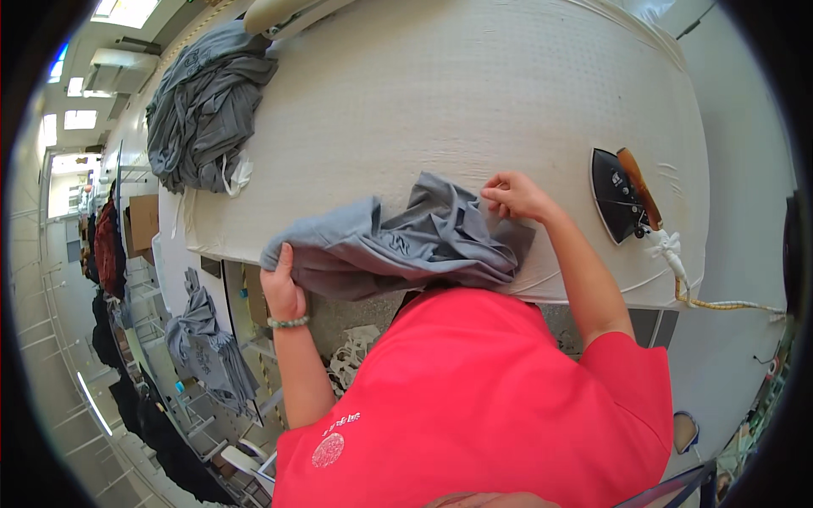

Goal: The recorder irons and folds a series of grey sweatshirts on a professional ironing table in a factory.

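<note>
A crumpled grey garment with a dark print lies along the near edge of the padded table, partly hanging over it in front of me. My left hand grips its left end, thumb on top and fingers hidden under the cloth. Just beyond the garment's right part, my right hand is raised with its fingers curled together in a pinch. Its fingertips are close to the cloth's upper edge; whether they hold any of it I cannot make out.
An iron with a wooden handle rests at the right of the white-covered table, its cord running off right. A heap of grey garments sits at the far left. More grey garments hang lower left, near metal racks.
</note>
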Demonstrator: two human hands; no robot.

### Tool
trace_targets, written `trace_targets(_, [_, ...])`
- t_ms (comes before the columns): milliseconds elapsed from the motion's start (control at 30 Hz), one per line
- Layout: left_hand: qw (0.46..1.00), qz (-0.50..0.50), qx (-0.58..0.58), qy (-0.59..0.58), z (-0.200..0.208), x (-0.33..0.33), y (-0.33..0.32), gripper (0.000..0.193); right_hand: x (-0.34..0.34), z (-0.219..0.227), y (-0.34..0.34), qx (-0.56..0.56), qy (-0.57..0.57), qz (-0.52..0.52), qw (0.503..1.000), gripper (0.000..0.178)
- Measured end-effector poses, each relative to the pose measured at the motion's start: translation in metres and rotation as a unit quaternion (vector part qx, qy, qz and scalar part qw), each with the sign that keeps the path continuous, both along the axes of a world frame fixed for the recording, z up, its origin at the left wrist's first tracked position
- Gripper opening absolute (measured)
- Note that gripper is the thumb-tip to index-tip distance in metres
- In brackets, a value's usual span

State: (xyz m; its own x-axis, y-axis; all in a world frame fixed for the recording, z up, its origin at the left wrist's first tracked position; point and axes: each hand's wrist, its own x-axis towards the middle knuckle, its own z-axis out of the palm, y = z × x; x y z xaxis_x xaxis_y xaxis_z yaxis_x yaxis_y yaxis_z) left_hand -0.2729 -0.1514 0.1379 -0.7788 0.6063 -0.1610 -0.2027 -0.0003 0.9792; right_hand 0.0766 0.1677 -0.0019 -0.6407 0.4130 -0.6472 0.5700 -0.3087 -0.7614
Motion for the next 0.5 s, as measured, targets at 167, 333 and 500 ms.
trace_targets(167, [0.999, 0.019, 0.006, 0.05, 0.026, -0.015, 0.012, 0.026, 0.023, 0.024, -0.036, 0.185, -0.015, 0.097, 0.978, 0.038])
trace_targets(333, [0.997, 0.013, 0.044, 0.057, 0.021, -0.025, 0.041, 0.026, 0.063, 0.013, -0.056, 0.343, -0.032, 0.19, 0.92, 0.037])
trace_targets(500, [0.991, 0.004, 0.097, 0.097, 0.046, -0.045, 0.067, 0.027, 0.112, 0.087, 0.0, 0.331, 0.116, -0.324, 0.879, 0.016])
